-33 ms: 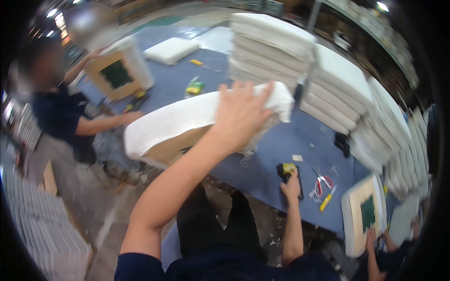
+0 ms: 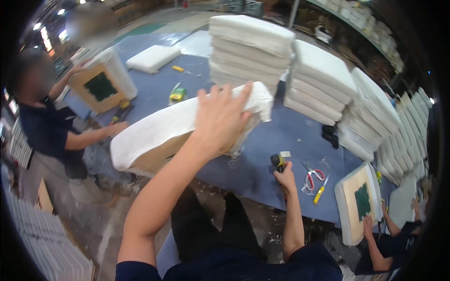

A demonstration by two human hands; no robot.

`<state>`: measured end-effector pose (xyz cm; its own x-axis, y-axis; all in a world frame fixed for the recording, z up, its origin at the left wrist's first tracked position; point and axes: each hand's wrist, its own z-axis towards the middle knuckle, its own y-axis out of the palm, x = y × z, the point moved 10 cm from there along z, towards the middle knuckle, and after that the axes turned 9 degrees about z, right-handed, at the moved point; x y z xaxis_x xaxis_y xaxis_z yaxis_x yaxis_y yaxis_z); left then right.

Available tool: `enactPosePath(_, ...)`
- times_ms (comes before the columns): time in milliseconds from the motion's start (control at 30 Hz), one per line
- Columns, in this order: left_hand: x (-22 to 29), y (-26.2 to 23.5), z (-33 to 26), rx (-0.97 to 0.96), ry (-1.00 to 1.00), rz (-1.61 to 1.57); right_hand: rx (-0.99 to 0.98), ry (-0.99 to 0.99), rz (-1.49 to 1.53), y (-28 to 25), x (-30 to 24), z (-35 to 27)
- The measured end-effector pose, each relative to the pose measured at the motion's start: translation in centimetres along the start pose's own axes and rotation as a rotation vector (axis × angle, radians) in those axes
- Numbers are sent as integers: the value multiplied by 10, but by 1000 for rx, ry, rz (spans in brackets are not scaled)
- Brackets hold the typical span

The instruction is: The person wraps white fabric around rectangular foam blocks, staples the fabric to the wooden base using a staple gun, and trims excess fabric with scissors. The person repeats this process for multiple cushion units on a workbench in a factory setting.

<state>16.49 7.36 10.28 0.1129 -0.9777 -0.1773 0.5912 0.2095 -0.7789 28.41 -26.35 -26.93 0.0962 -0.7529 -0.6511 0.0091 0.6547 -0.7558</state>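
Note:
My left hand (image 2: 218,114) spreads its fingers over the top of a white padded seat cushion (image 2: 159,122) and grips it. The cushion stands tilted at the table's near edge, its brown board underside (image 2: 152,152) partly hidden by my forearm. On the right, my right hand (image 2: 285,176) is closed round a black-and-yellow staple gun (image 2: 278,161), held over the table; my fingers hide much of its handle. Scissors (image 2: 311,180) with red-and-white handles and a yellow-handled cutter (image 2: 321,189) lie just to the right of that hand.
White cushions stand in stacks (image 2: 251,51) along the blue table's (image 2: 262,136) far and right sides. At left a co-worker (image 2: 51,117) holds a cushion (image 2: 101,84) upright; another person's hand (image 2: 368,227) rests on a cushion (image 2: 349,201) at right. A green-and-yellow tape measure (image 2: 177,95) lies beyond mine.
The staple gun has turned in my right hand and points more up and away. My left hand keeps its place on the cushion. The whole view has shifted slightly.

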Motion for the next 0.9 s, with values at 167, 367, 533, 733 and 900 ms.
enactPosePath(167, -9, -8, -8, -40, 7, 95, -18, -193, 1199, -54, -155, -24)
enactPosePath(367, -6, -4, -5, -83, 25, 108, -399, -211, 1376, -65, -285, -77)
enactPosePath(533, 0, -8, -10, -74, 25, 107, -71, -471, 892, -55, -291, -64)
enactPosePath(733, -8, 3, -7, -190, 47, 48, -93, -403, 814, -24, -282, -50)
enactPosePath(900, -76, 24, 17, -587, 212, -773, 216, -785, 862, -22, -311, -93)
